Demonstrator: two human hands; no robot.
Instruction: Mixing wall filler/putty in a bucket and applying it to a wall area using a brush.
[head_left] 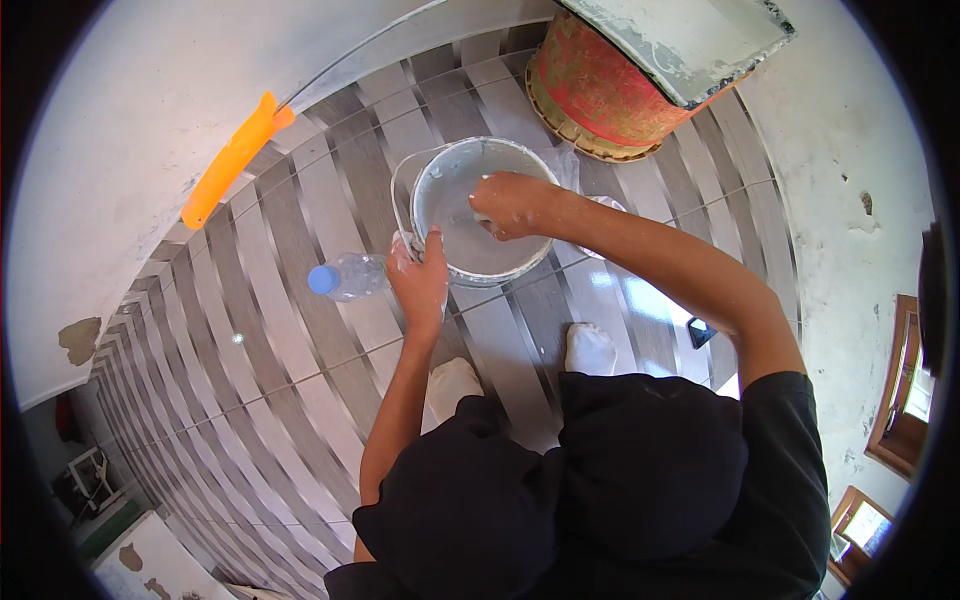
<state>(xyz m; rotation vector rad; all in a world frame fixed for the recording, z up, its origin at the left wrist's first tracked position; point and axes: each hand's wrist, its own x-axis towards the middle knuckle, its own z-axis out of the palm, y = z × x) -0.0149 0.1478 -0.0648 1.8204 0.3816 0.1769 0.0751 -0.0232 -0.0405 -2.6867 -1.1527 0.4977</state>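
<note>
A pale grey bucket with whitish paste inside stands on the striped tile floor. My left hand grips its near rim, fingers smeared white. My right hand reaches inside the bucket and is closed around a thin tool, mostly hidden by the fingers. A clear plastic bottle with a blue cap lies on the floor just left of my left hand.
A red drum with a paste-smeared board on top stands behind the bucket. An orange-handled tool leans against the white wall on the left. My white-socked feet rest near the bucket. A dark phone lies on the floor at right.
</note>
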